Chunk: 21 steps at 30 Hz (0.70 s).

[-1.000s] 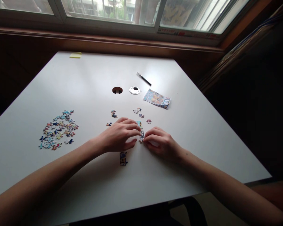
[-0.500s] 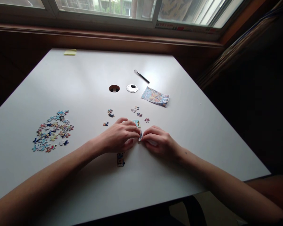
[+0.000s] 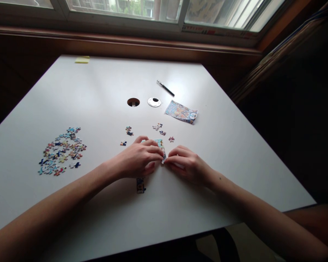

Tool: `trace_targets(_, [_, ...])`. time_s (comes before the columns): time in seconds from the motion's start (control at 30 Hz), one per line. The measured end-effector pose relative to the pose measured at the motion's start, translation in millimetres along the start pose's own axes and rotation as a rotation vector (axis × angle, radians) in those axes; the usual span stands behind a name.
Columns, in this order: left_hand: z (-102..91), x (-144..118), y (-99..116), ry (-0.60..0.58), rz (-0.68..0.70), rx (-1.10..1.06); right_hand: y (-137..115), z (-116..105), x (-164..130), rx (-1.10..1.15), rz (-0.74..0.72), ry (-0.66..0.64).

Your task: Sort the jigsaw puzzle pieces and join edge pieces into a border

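Note:
A partly joined jigsaw puzzle [image 3: 159, 143] lies on the white table, much of it hidden beneath my left hand [image 3: 142, 157]. That hand arches over it with curled fingers, the fingertips pressed on its right edge. From the right, my right hand [image 3: 184, 162] pinches the same edge near a small puzzle piece [image 3: 163, 161]; the fingertips of both hands nearly meet there. Below my left hand a joined strip of dark pieces [image 3: 140, 185] sticks out toward me. A few loose puzzle pieces [image 3: 162, 133] lie just beyond my hands.
A heap of loose puzzle pieces [image 3: 62, 151] spreads at the left. A creased picture sheet [image 3: 182, 112] and a pen [image 3: 165, 88] lie farther back. Beside a round table hole [image 3: 133, 102] rests its cover [image 3: 154, 102]. A yellow sticky note [image 3: 82, 59] is at the far edge.
The whole view has shifted slightly. Both hands stay at the puzzle's right edge, with the right fingertips barely moved.

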<state>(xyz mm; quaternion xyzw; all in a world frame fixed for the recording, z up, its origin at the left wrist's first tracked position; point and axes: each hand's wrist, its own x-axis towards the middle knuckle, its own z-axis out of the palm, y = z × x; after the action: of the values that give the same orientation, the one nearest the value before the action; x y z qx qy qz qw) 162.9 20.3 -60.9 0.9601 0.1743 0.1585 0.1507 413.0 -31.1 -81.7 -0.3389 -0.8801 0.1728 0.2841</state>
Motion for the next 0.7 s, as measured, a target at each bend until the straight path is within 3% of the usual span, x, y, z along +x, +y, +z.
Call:
trace_targets(0.3, [2.0, 0.4, 0.3, -0.015, 0.005, 0.022, -1.0, -10.1, -0.9, -0.204, -0.011, -0.157])
trace_targets(0.7, [4.0, 1.4, -2.0, 0.004, 0.032, 0.076, 5.6, -7.4, -0.3, -0.095, 0.027, -0.153])
